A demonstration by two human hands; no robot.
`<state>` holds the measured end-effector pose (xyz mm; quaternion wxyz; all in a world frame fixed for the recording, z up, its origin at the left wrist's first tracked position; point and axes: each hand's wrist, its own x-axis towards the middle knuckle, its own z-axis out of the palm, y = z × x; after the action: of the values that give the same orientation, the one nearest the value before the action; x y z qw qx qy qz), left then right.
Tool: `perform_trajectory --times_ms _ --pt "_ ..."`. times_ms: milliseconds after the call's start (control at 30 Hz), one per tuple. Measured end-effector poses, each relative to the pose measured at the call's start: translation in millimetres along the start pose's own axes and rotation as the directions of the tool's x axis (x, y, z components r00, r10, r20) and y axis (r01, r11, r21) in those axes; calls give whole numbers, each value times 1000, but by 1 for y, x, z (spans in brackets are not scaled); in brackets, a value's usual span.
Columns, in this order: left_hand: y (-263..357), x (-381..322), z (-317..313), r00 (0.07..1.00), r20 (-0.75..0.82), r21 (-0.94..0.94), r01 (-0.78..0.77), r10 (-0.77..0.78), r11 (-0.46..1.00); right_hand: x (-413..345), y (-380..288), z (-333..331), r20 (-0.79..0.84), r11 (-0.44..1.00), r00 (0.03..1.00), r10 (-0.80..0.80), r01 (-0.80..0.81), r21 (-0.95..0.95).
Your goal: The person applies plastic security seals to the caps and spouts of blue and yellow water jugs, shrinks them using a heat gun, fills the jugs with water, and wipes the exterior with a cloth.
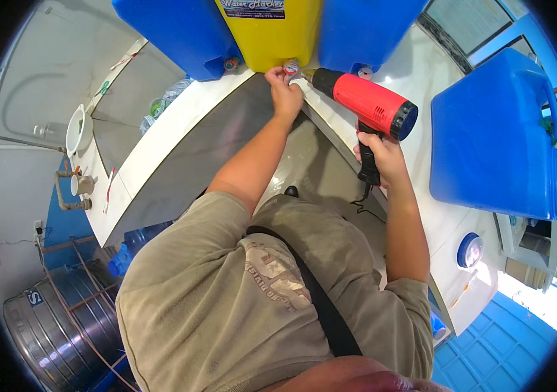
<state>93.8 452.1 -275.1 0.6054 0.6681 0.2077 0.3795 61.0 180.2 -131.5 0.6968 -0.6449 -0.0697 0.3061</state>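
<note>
My right hand [381,159] grips the black handle of a red heat gun [369,98]. The metal nozzle points left at the wrapped spout cap [291,67] low on a yellow plastic water container [268,36]. My left hand [286,93] is at that cap, its fingertips beside or on it; whether they pinch it is hard to tell. Blue water containers stand on either side, the left one [185,36] with a reddish cap [231,63], the right one [357,29] with a pale wrapped cap [365,73].
Another blue container [494,142] stands on the right part of the white tiled counter [416,63], with a round blue-rimmed jar [469,250] nearer me. Plastic wrap [165,103], a white basin [79,130] and a cup [82,185] are at left. The heat gun's cord hangs below its handle.
</note>
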Motion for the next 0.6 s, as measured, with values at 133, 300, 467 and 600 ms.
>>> perform_trajectory --times_ms 133,300,467,600 --pt "12 2 -2 985 -9 -86 170 -172 982 7 -1 8 -38 998 997 60 -59 18" --pt "60 4 -3 823 12 -401 525 -568 751 7 -4 10 -66 994 994 82 -77 75" --pt "58 -4 -18 995 63 578 29 -80 815 -53 -7 -26 -32 970 996 -82 87 225" --pt "33 43 -40 973 229 472 -87 -27 877 -111 -21 -57 -94 906 937 -336 349 240"
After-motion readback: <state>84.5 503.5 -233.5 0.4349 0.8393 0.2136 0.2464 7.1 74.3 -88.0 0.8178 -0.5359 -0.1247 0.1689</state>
